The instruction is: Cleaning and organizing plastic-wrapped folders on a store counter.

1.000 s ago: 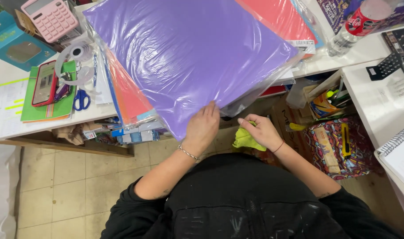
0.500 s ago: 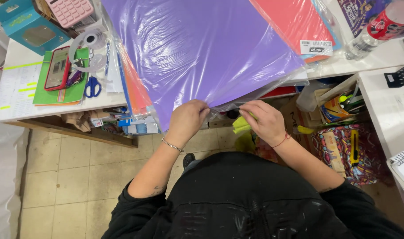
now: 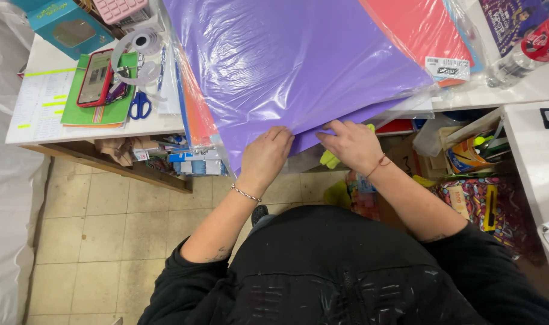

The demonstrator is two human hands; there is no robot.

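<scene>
— Where is the purple sheet [image 3: 298, 66] right now?

— It lies on top of a stack on the white counter [image 3: 166, 123], wrapped in a clear plastic sleeve [image 3: 250, 78], with its near corner hanging over the counter's edge toward the person. A red sheet [image 3: 416, 27] sits under it at about 1 o'clock, and an orange sheet [image 3: 196, 114] peeks out at 9 o'clock.

— And the hands?

— Both are at that overhanging corner, at 6 o'clock from the sheet's middle. The left hand [image 3: 265, 156] has its fingers curled together on the sleeve's edge. The right hand [image 3: 353, 144] presses on the corner just beside it, fingers close together; whether it truly pinches the sheet I cannot tell.

— How would it handle?

— Light and thin, I'd judge, and floppy at that size. The sleeve looks slick, so a pinch could slide. Gripping the edge with two hands apart, sheet and sleeve both, seems the safer hold.

— Anything nearby?

— At 9 o'clock: blue scissors [image 3: 140, 107], a tape roll [image 3: 137, 51], and a phone [image 3: 95, 77] on a green notebook [image 3: 100, 111]. A bottle [image 3: 524, 51] stands at 2 o'clock.
</scene>
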